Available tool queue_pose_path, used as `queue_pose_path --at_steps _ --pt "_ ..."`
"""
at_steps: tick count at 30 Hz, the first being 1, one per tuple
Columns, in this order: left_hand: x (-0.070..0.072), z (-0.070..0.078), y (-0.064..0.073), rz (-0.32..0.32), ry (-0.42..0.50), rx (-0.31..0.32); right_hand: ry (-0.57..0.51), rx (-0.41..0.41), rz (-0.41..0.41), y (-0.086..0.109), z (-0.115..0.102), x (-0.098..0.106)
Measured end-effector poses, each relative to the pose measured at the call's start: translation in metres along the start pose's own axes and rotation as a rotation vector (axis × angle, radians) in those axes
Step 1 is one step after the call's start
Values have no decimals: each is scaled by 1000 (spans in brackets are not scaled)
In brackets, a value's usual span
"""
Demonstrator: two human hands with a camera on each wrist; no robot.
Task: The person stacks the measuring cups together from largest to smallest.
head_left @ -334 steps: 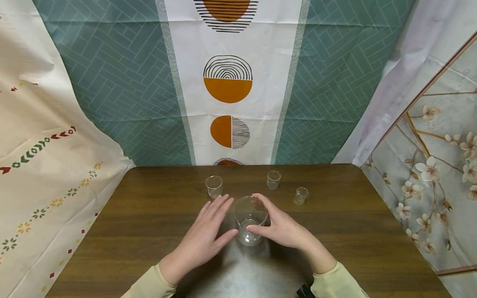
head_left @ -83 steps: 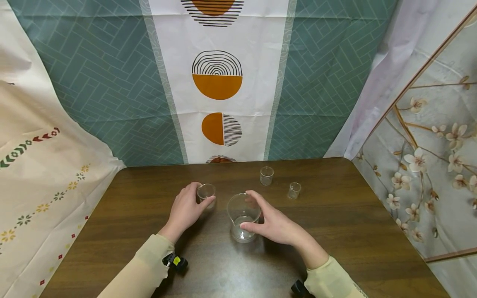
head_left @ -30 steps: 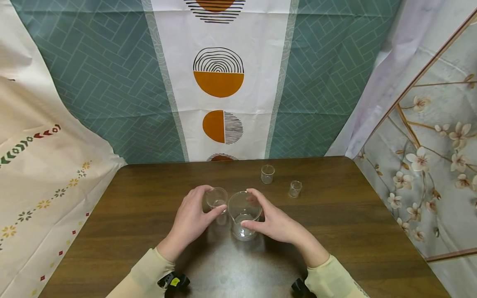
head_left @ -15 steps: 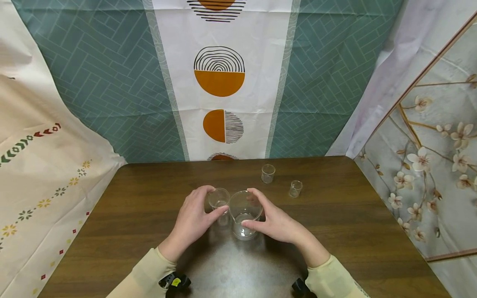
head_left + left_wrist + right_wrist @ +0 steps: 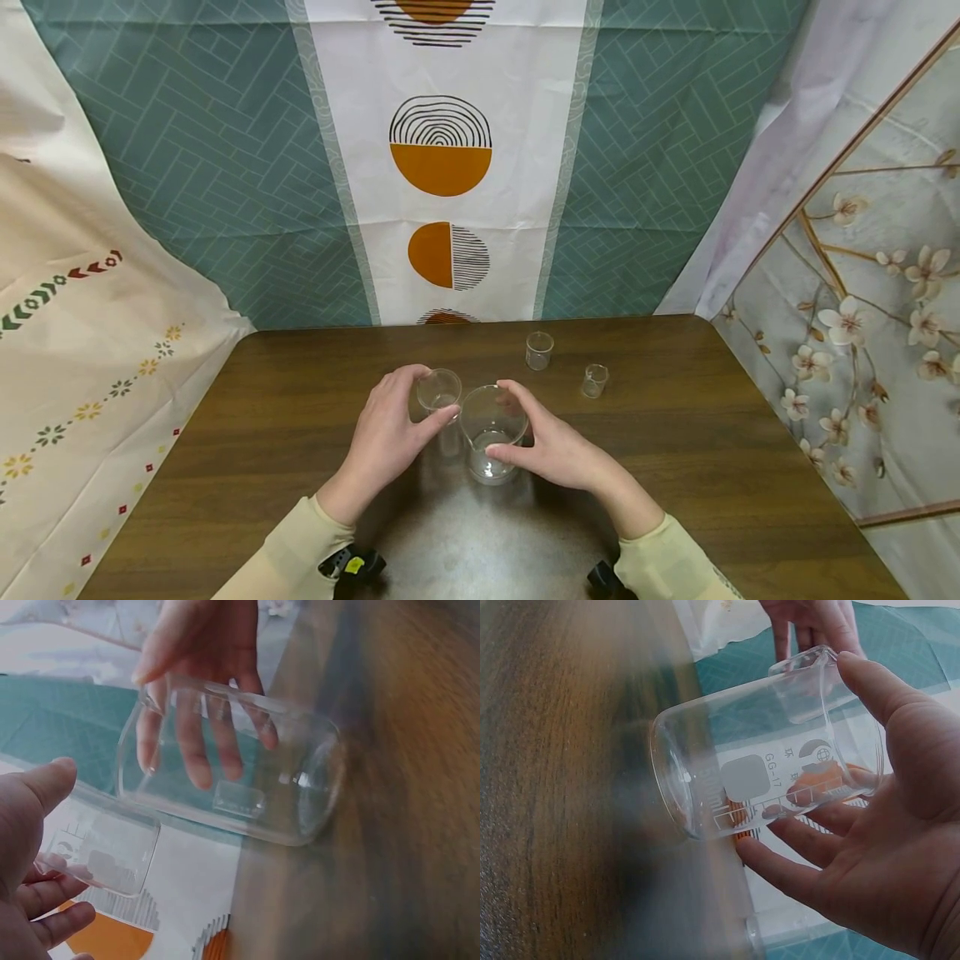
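A large clear glass beaker (image 5: 491, 467) stands upright on the wooden table, mouth up, at the middle of the head view. My right hand (image 5: 551, 446) grips it from the right, thumb near the front rim and fingers round the far side; its printed grey markings show in the right wrist view. My left hand (image 5: 390, 429) holds a smaller glass beaker (image 5: 438, 389) between thumb and fingers, upright, just left of the large one. A pale reflection shows on the table below this smaller beaker. In the left wrist view, the smaller beaker (image 5: 112, 851) overlaps the large beaker's rim.
Two little glass beakers stand farther back on the right: one (image 5: 538, 352) near the table's far edge, the smallest (image 5: 595, 381) nearer and more to the right. Patterned cloths hang behind and beside the table (image 5: 300, 400).
My left hand has taken hold of the smaller beaker at the back left, brought it right beside the large beaker, and just now shifted it slightly up in view. My right hand keeps its grip.
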State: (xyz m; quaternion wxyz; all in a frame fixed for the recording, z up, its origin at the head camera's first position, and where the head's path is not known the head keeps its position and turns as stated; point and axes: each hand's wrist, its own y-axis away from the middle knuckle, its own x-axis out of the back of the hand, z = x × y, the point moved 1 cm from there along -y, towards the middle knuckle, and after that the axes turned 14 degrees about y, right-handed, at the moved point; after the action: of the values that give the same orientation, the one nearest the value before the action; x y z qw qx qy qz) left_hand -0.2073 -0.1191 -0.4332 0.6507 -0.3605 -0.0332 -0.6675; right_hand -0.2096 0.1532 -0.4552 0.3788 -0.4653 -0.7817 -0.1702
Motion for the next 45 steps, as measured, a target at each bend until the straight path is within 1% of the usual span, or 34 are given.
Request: queue_pose_path --at_steps 6,10,16,22,27,33,40,45 --pt "3 10 -4 41 -15 -74 -6 -6 -4 0 0 -1" --pt "4 15 -5 56 -6 -95 -6 -8 -4 0 0 0" --pt "5 25 -5 66 17 -100 -5 -15 -1 0 0 0" --pt "2 36 -5 49 63 -118 -4 -8 -1 1 -1 0" --pt "-2 41 -3 27 82 -127 -4 -1 0 1 0 0" --pt "-8 42 -2 7 86 -131 7 -15 -2 2 0 0" --pt "-14 42 -1 -12 97 -128 12 -52 -23 3 -1 1" --pt "-18 40 -1 -28 101 -123 11 -61 -33 3 -1 2"
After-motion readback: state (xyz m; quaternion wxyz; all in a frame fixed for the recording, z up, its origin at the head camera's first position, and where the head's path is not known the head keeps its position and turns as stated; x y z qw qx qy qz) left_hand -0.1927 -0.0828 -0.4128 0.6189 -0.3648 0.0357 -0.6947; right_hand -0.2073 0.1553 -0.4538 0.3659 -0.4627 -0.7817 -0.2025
